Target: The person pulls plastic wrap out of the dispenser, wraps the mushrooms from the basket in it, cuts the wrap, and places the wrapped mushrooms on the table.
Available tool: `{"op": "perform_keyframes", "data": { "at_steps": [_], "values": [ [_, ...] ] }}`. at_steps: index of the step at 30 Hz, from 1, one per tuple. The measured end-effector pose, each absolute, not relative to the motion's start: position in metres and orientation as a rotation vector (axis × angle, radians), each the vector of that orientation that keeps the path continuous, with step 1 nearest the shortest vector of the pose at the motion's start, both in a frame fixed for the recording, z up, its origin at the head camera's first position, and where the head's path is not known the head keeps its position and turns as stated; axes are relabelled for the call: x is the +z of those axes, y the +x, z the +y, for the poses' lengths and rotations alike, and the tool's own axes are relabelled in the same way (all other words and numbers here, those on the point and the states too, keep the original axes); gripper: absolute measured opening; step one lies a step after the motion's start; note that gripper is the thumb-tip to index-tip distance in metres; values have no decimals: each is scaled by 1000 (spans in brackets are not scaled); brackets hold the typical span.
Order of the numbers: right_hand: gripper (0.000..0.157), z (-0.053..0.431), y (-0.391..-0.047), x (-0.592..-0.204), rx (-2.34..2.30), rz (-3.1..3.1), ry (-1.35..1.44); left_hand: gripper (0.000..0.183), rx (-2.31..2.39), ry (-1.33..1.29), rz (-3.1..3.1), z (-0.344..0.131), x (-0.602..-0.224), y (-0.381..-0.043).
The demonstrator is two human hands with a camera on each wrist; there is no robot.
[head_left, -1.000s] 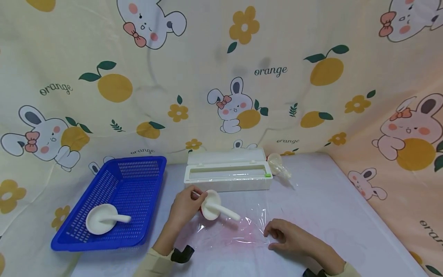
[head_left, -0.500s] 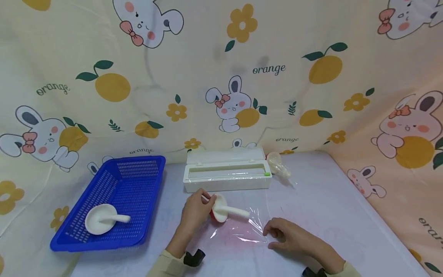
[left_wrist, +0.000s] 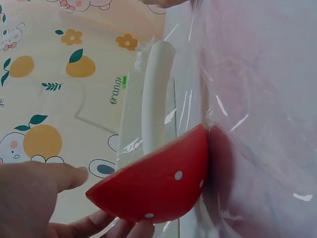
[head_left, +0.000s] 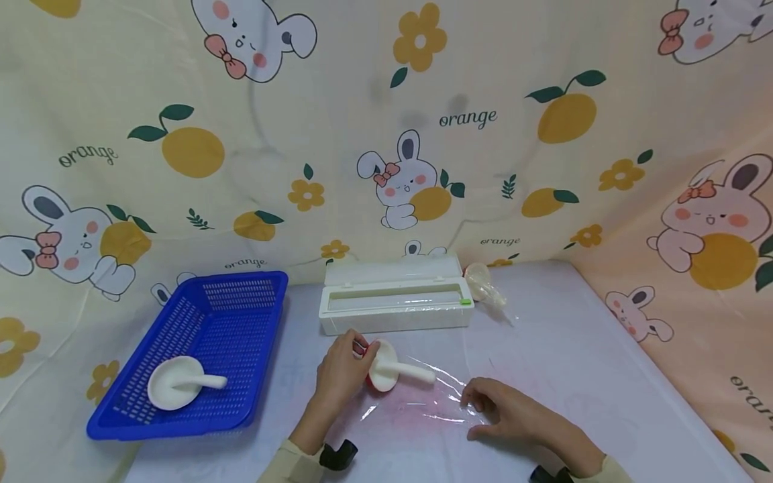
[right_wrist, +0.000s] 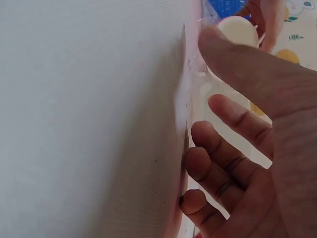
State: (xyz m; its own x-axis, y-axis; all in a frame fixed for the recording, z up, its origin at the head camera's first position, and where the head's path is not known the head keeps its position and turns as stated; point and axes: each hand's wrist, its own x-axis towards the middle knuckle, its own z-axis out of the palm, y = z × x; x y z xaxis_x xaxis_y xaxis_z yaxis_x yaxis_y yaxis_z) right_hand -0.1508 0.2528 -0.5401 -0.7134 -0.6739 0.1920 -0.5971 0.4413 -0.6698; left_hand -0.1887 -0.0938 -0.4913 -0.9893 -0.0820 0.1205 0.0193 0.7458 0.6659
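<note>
My left hand (head_left: 344, 365) grips the rim of a toy mushroom (head_left: 383, 365), its thumb and fingers at the cap. That cap (left_wrist: 153, 186) is red with white dots in the left wrist view, and the white stem (head_left: 417, 372) points right in the head view. The mushroom lies on or just over a sheet of clear plastic film (head_left: 404, 409) on the table. At the film's right edge my right hand (head_left: 507, 416) rests, fingers loosely bent and thumb apart from them. Whether its fingertips touch the film I cannot tell.
A blue basket (head_left: 266, 362) at the left holds another toy mushroom (head_left: 176, 384), white side up. Behind the film stands a white cling film box (head_left: 395, 320) with its lid raised. Beside it lies a film-wrapped mushroom (head_left: 483, 283). A patterned cloth (head_left: 338, 100) covers the back.
My left hand has carried the mushroom a short way right, over the film, then stayed nearly still. The right hand has shifted very slightly.
</note>
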Motion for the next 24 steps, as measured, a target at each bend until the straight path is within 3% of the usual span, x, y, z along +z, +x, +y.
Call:
{"op": "perform_keyframes", "data": {
  "at_steps": [6, 15, 24],
  "values": [
    [41, 256, -149, -541, -1077, 2649, -1250, 29, -1154, 65, -2793, -100, -493, -188],
    [32, 260, -148, -538, -1028, 2628, -1148, 29, -1152, 94, -2847, -109, -492, -188],
    [21, 258, -152, -541, -1010, 2634, -1248, 18, -1096, 61, -2917, -119, -492, -184]
  ]
}}
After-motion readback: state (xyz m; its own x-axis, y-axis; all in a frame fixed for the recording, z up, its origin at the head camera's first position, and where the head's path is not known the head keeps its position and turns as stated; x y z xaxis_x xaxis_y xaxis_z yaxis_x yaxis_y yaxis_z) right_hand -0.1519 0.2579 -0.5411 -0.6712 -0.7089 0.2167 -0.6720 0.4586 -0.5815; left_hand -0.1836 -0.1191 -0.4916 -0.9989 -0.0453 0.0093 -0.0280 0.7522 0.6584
